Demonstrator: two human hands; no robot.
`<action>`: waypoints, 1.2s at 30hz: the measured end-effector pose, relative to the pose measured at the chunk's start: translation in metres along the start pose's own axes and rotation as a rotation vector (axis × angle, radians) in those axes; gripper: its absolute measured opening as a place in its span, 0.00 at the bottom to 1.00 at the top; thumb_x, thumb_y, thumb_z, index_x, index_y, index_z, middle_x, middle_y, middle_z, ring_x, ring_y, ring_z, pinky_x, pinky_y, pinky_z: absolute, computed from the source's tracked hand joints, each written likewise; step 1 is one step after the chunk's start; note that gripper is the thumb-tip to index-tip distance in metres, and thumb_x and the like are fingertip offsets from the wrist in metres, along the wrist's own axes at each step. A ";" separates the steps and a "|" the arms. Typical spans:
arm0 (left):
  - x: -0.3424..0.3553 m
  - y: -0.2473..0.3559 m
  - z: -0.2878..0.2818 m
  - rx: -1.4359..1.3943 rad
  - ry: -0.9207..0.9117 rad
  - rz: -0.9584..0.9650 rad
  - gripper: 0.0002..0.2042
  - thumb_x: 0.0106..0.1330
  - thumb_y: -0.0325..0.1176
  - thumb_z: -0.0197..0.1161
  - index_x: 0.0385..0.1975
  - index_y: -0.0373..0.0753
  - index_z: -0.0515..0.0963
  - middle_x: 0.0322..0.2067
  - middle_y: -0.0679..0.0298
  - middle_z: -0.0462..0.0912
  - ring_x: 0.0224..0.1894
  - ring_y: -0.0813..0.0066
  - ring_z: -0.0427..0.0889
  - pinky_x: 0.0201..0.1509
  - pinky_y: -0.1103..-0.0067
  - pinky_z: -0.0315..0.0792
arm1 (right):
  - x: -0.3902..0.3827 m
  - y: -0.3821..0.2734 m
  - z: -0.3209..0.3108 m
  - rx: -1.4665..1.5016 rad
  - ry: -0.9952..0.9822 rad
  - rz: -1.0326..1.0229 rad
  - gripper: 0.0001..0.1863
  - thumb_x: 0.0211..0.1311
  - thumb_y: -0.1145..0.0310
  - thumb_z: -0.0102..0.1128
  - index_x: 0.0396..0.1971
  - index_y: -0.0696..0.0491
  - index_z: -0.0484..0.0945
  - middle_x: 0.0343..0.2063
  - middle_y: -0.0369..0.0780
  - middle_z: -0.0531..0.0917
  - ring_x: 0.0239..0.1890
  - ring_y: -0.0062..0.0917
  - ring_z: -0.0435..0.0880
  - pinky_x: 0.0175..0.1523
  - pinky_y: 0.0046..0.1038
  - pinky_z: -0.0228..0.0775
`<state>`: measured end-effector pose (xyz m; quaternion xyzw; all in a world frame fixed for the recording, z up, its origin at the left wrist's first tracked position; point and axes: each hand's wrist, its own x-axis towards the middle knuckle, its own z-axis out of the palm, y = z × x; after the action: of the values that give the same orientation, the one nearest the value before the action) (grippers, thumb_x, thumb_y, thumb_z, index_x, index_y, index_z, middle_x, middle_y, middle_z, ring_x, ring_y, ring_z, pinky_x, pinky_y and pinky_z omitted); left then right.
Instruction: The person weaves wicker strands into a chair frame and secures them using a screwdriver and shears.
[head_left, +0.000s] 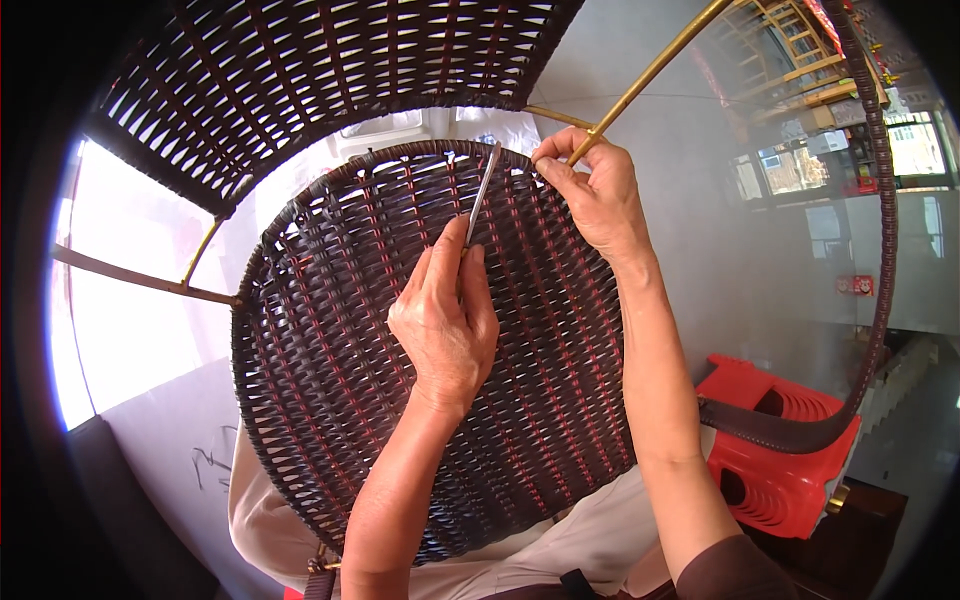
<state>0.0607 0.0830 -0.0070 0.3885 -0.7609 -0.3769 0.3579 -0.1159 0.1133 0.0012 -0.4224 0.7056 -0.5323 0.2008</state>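
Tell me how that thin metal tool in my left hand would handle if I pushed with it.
The metal tool is probably stiff, since it runs straight out from the left hand. It is likely light, being so slender. Its shiny surface may feel a bit slippery.
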 end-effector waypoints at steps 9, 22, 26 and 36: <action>-0.001 -0.001 0.000 0.014 -0.017 -0.018 0.11 0.64 0.24 0.56 0.45 0.31 0.76 0.25 0.54 0.80 0.19 0.76 0.73 0.25 0.79 0.68 | -0.001 -0.002 0.004 -0.010 0.066 0.075 0.02 0.56 0.78 0.60 0.28 0.60 0.76 0.24 0.35 0.78 0.27 0.15 0.74 0.31 0.19 0.69; 0.001 -0.003 -0.001 -0.031 0.019 0.009 0.11 0.65 0.25 0.56 0.45 0.31 0.77 0.25 0.53 0.80 0.19 0.75 0.74 0.24 0.78 0.69 | -0.023 -0.036 -0.045 -0.365 0.122 0.263 0.05 0.54 0.79 0.61 0.30 0.63 0.81 0.19 0.39 0.82 0.21 0.15 0.78 0.27 0.19 0.69; 0.000 -0.003 0.001 -0.084 0.056 0.010 0.10 0.64 0.24 0.57 0.44 0.31 0.77 0.25 0.53 0.80 0.19 0.71 0.76 0.25 0.77 0.70 | -0.042 -0.064 -0.015 -0.356 0.166 0.105 0.03 0.55 0.80 0.59 0.30 0.61 0.80 0.21 0.39 0.81 0.19 0.18 0.79 0.23 0.20 0.68; 0.000 -0.002 0.000 -0.094 0.070 -0.017 0.10 0.63 0.25 0.57 0.44 0.32 0.77 0.30 0.52 0.82 0.26 0.62 0.83 0.30 0.74 0.75 | -0.024 -0.044 0.010 -0.811 0.145 -0.213 0.05 0.53 0.74 0.61 0.30 0.56 0.81 0.21 0.44 0.81 0.22 0.38 0.80 0.29 0.33 0.70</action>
<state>0.0616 0.0820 -0.0086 0.3905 -0.7263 -0.4013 0.3987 -0.0789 0.1234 0.0342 -0.4992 0.8226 -0.2578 -0.0876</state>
